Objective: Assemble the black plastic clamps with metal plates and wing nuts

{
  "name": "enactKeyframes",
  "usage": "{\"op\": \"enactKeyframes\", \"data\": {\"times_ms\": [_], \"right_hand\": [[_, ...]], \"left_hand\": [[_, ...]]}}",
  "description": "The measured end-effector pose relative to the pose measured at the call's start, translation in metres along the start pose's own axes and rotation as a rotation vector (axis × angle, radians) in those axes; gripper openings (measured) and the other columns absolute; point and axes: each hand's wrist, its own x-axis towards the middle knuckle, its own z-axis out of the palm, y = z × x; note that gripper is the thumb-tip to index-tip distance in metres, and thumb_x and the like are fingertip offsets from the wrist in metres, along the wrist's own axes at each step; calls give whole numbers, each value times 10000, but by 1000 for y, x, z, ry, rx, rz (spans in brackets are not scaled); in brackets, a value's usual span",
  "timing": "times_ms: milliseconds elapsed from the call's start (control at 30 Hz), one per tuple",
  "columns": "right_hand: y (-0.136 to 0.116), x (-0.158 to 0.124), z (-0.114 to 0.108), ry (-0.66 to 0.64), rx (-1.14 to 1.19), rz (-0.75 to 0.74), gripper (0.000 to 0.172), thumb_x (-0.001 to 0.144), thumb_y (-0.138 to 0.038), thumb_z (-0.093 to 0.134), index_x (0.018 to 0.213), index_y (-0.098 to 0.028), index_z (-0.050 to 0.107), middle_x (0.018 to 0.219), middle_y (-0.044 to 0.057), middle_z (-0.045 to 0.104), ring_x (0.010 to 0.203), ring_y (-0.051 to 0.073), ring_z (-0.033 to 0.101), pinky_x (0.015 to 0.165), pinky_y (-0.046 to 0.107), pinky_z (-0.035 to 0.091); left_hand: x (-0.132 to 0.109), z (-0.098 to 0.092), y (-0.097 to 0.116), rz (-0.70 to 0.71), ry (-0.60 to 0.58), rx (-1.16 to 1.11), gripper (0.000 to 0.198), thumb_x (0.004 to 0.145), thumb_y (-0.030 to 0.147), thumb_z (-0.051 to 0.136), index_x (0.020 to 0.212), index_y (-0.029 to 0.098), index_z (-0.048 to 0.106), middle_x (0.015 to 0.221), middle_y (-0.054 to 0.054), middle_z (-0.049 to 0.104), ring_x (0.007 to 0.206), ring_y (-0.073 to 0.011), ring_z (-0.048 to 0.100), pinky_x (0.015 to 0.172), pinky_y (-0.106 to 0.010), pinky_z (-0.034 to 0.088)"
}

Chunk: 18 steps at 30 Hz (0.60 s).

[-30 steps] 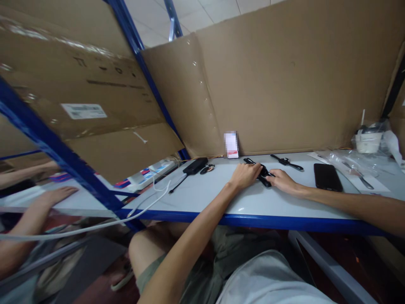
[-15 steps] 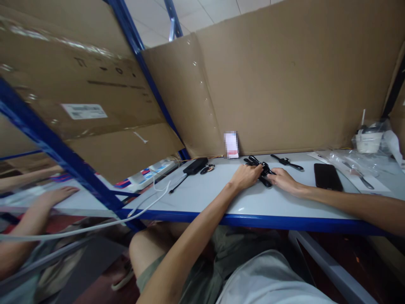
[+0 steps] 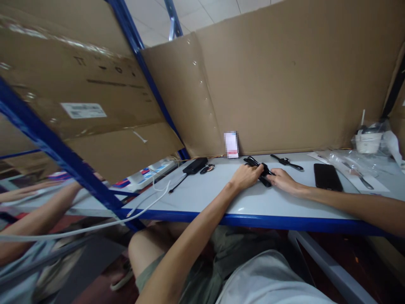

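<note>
While both hands rest on the pale table (image 3: 202,198), they close on a black watch (image 3: 262,171) lying between them near the table's far edge. The left hand (image 3: 245,176) has its fingers curled over the strap's left part, and the right hand (image 3: 284,180) pinches the other end with narrow fingertips; the watch lies low on the surface, though I cannot tell whether it is touching. Just behind it lies a second watch (image 3: 286,161), flat and untouched, and to the right of the right hand a dark phone (image 3: 327,177) lies face up, near but apart. Left of the left hand sit a black adapter (image 3: 195,165) with its cord and a small dark item (image 3: 207,169) beside it. A cardboard wall (image 3: 284,84) stands behind the table, with a small card (image 3: 231,145) propped against it. Clear plastic bags (image 3: 348,162) and a white tub (image 3: 367,142) lie at the far right. Beyond the blue post (image 3: 63,160) on the left, another person's arm (image 3: 41,211) reaches over a neighbouring surface.
</note>
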Motion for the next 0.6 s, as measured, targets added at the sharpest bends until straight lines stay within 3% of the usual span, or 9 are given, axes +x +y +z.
{"op": "enactKeyframes", "data": {"times_ms": [133, 300, 467, 600], "right_hand": [[1, 1, 0, 1, -90, -31, 153, 793, -240, 576, 663, -198, 507, 564, -11, 515, 566, 150, 454, 571, 289, 291], [1, 1, 0, 7, -68, -32, 156, 793, -235, 574, 662, -199, 497, 574, -2, 523, 562, 148, 450, 567, 289, 300], [2, 1, 0, 31, -1, 3, 143, 795, -238, 561, 679, -204, 483, 564, -11, 500, 542, 140, 427, 549, 284, 292], [3, 2, 0, 10, -60, -2, 162, 807, -256, 571, 679, -205, 484, 569, -10, 517, 548, 142, 443, 547, 283, 288]], "left_hand": [[-1, -2, -1, -51, 30, -38, 263, 993, 239, 432, 1193, 204, 599, 993, -139, 756, 847, -263, 720, 710, -321, 445], [1, -1, -2, -121, 25, -35, 274, 992, 247, 405, 1175, 193, 602, 931, -145, 751, 834, -287, 720, 716, -340, 449], [1, 1, -2, -55, -50, -9, 285, 970, 203, 421, 1203, 174, 583, 958, -156, 750, 851, -290, 722, 753, -354, 466], [-1, 0, 1, -4, -30, -34, 278, 952, 212, 476, 1207, 185, 581, 985, -154, 747, 896, -279, 716, 769, -343, 469]]}}
